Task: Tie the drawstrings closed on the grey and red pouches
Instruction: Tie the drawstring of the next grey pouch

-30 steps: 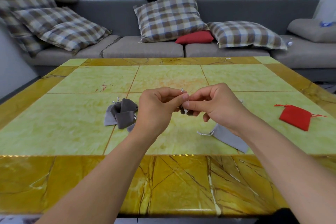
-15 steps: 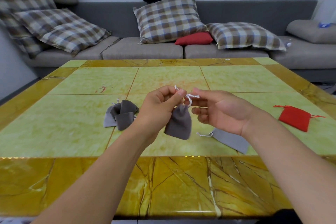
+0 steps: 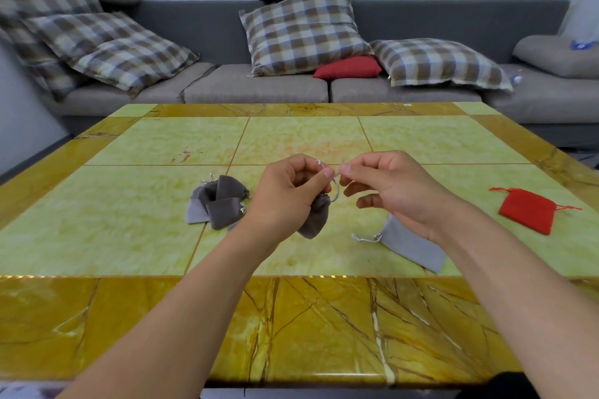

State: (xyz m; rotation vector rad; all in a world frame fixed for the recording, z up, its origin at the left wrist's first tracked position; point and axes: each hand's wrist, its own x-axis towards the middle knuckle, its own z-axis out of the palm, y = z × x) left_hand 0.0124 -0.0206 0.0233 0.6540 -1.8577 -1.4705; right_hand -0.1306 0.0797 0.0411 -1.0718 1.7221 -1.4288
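Head view: a dark grey pouch (image 3: 313, 217) hangs between the two hands above the table (image 3: 291, 317) by its white drawstring (image 3: 335, 186). Both forearms reach forward from the near edge. The left hand (image 3: 287, 193) pinches the cord between thumb and forefinger; the right hand (image 3: 393, 186) pinches its other end, lower fingers loosely spread. A red pouch (image 3: 526, 210) lies far right.

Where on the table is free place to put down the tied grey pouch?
Free patches: the far green tiles beyond both hands, and the tile between the light grey pouch lying flat and the red fabric pouch. Crowded: around the pile of dark grey pouches and under the hands.
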